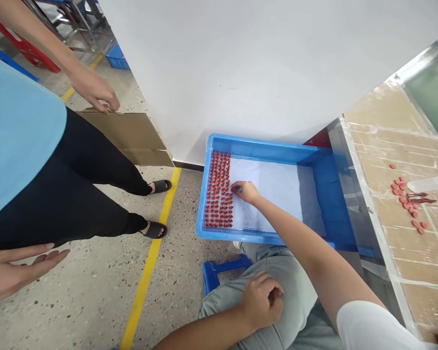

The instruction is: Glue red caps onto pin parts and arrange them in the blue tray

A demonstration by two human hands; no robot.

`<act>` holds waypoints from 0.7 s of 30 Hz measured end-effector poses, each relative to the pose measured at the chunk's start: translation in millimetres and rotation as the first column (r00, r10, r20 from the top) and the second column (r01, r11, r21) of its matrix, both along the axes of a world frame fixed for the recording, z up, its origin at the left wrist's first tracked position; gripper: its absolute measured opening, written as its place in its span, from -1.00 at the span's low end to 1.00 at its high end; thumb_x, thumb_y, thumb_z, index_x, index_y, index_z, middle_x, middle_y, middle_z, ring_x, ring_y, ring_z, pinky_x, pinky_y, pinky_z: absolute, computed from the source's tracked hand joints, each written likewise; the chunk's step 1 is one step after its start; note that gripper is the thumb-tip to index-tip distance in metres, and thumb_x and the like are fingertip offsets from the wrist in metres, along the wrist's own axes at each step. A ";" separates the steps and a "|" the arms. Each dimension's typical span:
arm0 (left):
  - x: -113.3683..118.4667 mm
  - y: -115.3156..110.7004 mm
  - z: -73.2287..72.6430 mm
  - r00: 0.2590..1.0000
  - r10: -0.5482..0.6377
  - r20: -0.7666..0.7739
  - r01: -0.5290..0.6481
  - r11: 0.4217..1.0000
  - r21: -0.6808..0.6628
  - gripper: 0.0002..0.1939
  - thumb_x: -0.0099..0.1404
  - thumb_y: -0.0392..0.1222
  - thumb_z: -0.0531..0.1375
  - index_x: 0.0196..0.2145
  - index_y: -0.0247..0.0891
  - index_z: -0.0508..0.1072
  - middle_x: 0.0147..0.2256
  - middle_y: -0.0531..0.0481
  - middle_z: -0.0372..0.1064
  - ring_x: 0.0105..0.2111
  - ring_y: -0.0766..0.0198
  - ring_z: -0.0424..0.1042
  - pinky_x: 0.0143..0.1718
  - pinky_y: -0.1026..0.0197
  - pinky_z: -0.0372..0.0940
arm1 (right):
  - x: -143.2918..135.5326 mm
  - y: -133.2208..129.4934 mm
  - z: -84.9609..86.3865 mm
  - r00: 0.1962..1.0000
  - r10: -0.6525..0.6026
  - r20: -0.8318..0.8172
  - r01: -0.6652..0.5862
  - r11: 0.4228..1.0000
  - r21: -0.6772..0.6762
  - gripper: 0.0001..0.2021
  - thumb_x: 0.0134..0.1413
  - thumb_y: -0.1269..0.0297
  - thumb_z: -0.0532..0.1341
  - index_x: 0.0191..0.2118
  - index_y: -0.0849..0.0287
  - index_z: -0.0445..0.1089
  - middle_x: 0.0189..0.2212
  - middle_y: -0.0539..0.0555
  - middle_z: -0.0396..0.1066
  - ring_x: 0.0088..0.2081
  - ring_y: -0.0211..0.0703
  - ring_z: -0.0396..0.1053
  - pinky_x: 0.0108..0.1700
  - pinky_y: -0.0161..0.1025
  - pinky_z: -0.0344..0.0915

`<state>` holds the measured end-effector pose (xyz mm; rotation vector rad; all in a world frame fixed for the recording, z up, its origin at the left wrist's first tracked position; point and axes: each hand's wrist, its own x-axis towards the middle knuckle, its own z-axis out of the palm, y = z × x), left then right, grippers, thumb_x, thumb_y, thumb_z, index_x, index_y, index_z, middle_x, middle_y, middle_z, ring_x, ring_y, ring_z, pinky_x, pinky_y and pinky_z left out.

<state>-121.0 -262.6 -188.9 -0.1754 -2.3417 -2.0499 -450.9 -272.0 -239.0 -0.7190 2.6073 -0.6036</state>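
A blue plastic tray [268,236] with a white liner holds many small red pointed parts [219,194], set in close rows along its left end. My right hand [246,191] reaches into the tray, fingertips pinched at the right edge of those rows on a small red part, largely covered by the fingers. My left hand [263,300] rests on my thigh with its fingers curled round. Something dark shows in the hollow of that hand, too hidden to name.
A tape-covered worktop [387,146] on my right bears loose red discs [399,187], thin dark-red pieces [419,198] and a whitish strip [430,183]. A white wall stands behind the tray. At left, another person in a blue top [18,131] stands beside folded cardboard [131,133].
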 end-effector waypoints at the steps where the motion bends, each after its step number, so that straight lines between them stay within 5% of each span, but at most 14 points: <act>1: 0.4 -0.1 -0.5 1.000 -0.003 0.001 0.003 1.000 -0.006 -0.69 -0.10 -0.49 0.11 -0.36 -0.22 0.40 -0.45 0.02 0.36 -0.39 0.21 0.38 -0.28 0.16 0.32 | 0.4 -1.6 -0.4 1.000 -0.005 0.004 0.005 1.000 -0.004 -0.73 0.03 0.44 0.25 -0.12 0.05 0.52 -0.23 -0.04 0.58 -0.17 -0.21 0.53 -0.05 -0.34 0.36; 12: -1.8 -1.1 3.3 1.000 0.007 -0.005 -0.007 1.000 0.017 -0.69 -0.11 -0.49 0.10 -0.38 -0.23 0.40 -0.45 0.01 0.35 -0.40 0.22 0.37 -0.32 0.17 0.30 | 8.0 -2.2 15.0 0.989 -0.142 0.026 0.143 0.990 -0.011 -0.69 0.03 0.44 0.22 -0.06 0.13 0.47 -0.22 -0.01 0.58 -0.20 -0.23 0.53 -0.05 -0.33 0.36; 21: -2.4 -2.9 4.3 1.000 0.000 -0.016 0.000 1.000 0.011 -0.69 -0.10 -0.52 0.09 -0.38 -0.23 0.37 -0.45 0.03 0.34 -0.39 0.24 0.35 -0.33 0.20 0.27 | 28.7 -8.4 31.0 0.955 -0.289 0.072 0.287 0.957 0.036 -0.81 -0.07 0.21 0.33 -0.27 0.10 0.53 -0.38 -0.02 0.58 -0.28 -0.20 0.54 -0.20 -0.36 0.38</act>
